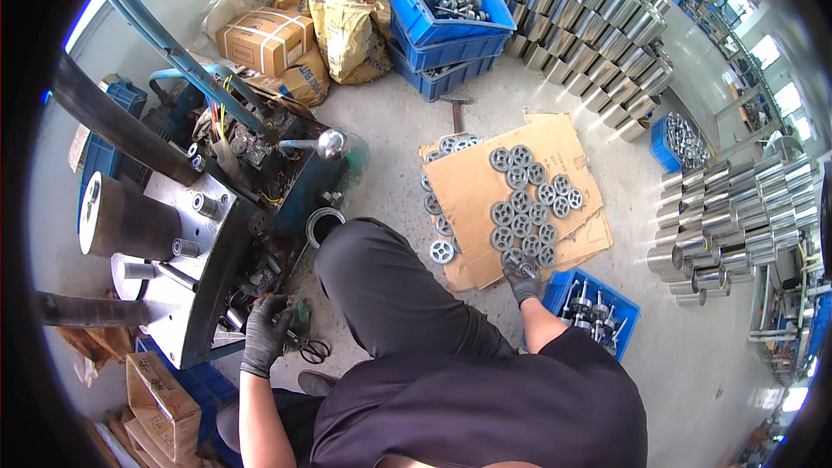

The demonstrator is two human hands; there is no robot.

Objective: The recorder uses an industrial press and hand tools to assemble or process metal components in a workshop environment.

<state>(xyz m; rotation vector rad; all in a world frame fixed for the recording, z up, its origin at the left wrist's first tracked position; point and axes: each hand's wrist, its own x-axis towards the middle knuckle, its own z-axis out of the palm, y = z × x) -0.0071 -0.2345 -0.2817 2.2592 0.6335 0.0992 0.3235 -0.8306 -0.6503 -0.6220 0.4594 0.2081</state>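
My right hand [522, 284], in a dark grey glove, reaches down to the cardboard sheet [468, 199] on the floor. Its fingers close on a spoked metal wheel [512, 257] at the near end of a group of similar wheels [520, 202]. The fingers partly cover that wheel. My left hand [266, 335], gloved too, is beside the near side of the machine [195, 217]. Its fingers are loosely bent, with the thumb apart, and I see nothing held between them. Scissors [315, 351] and a small green object [299, 316] lie close to it.
A blue crate [633, 329] of metal shaft parts stands by my right forearm. Stacked blue crates [451, 26], sacks [347, 26] and a strapped carton [264, 41] are at the back. Shiny cylinders [589, 26] are piled far right. A hammer [457, 108] lies beyond the cardboard.
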